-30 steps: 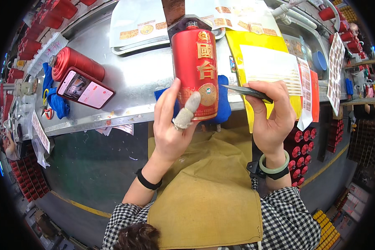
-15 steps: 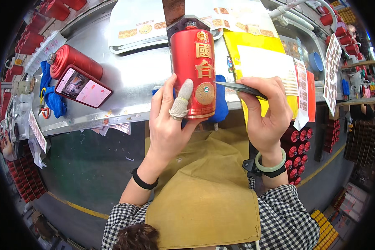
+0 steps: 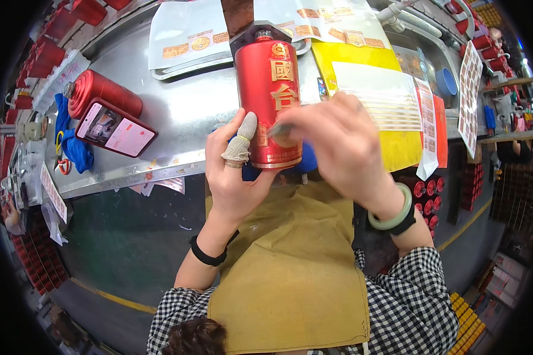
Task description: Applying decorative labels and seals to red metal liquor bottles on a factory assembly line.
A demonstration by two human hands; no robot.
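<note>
A red bottle (image 3: 251, 89) with raised gold characters lies on the bench, its neck pointing away from me. My left hand (image 3: 234, 183) holds it by the lower left side, and one finger wears a grey cloth finger cover (image 3: 241, 142). Over the bottle's lower front, my right hand (image 3: 343, 142), blurred by motion, grips dark pointed tweezers (image 3: 278, 131). Their tips are at the bottle's face, next to a small gold patch (image 3: 263, 135); I cannot tell whether they touch it. The hand and tweezers partly cover the round gold emblem.
A phone (image 3: 117, 127) leans against another red bottle (image 3: 103, 94) on the metal bench (image 3: 183, 100) at left, near scissors (image 3: 61, 157) and a blue cloth (image 3: 77, 148). White label sheets (image 3: 189, 35) lie behind; a yellow folder (image 3: 391, 148) and blue cup (image 3: 446, 81) are at right.
My right hand has swung left with the tweezers, from beside the bottle to over its lower front. My covered left finger sits farther toward the bottle's left edge, showing the gold patch.
</note>
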